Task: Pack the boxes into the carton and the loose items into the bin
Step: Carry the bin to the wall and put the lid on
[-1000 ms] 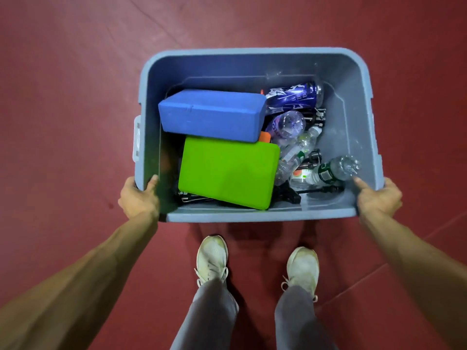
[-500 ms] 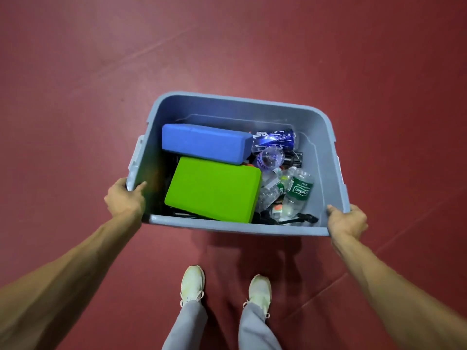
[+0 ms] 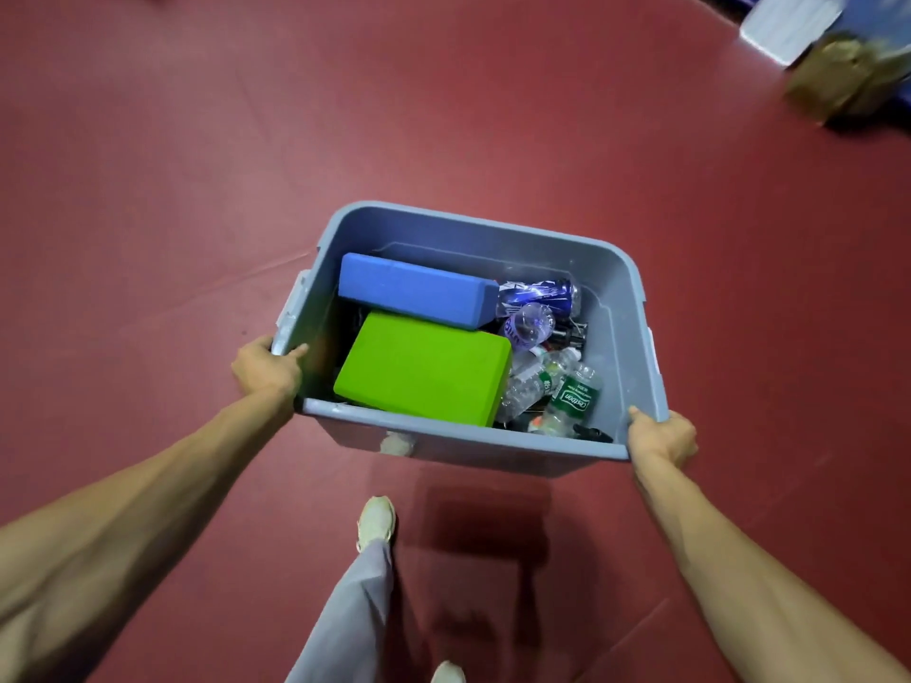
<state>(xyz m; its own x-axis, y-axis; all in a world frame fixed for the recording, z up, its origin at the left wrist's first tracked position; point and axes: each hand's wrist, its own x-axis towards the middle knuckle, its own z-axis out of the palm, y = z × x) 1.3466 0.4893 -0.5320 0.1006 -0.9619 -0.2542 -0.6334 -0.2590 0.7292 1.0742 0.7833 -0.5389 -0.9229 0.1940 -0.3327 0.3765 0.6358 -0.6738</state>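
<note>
I carry a grey plastic bin (image 3: 626, 308) above the red floor. My left hand (image 3: 263, 369) grips its near left corner, thumb over the rim. My right hand (image 3: 663, 436) grips the near right corner. Inside lie a blue foam block (image 3: 416, 290) at the back and a green foam block (image 3: 424, 367) in front of it. To their right sits a heap of loose items: a blue can (image 3: 540, 293), a crushed clear bottle (image 3: 530, 325) and a green-labelled bottle (image 3: 574, 394).
A brown cardboard carton (image 3: 848, 78) stands blurred on the floor at the far right, with a white and blue thing (image 3: 788, 22) behind it. My feet (image 3: 377, 520) and grey trouser legs are below the bin. Red floor stretches all around.
The bin has moved away from my body and to the right as I walk. The view has lifted, bringing the carton into sight. Both hands keep their grip on the corners.
</note>
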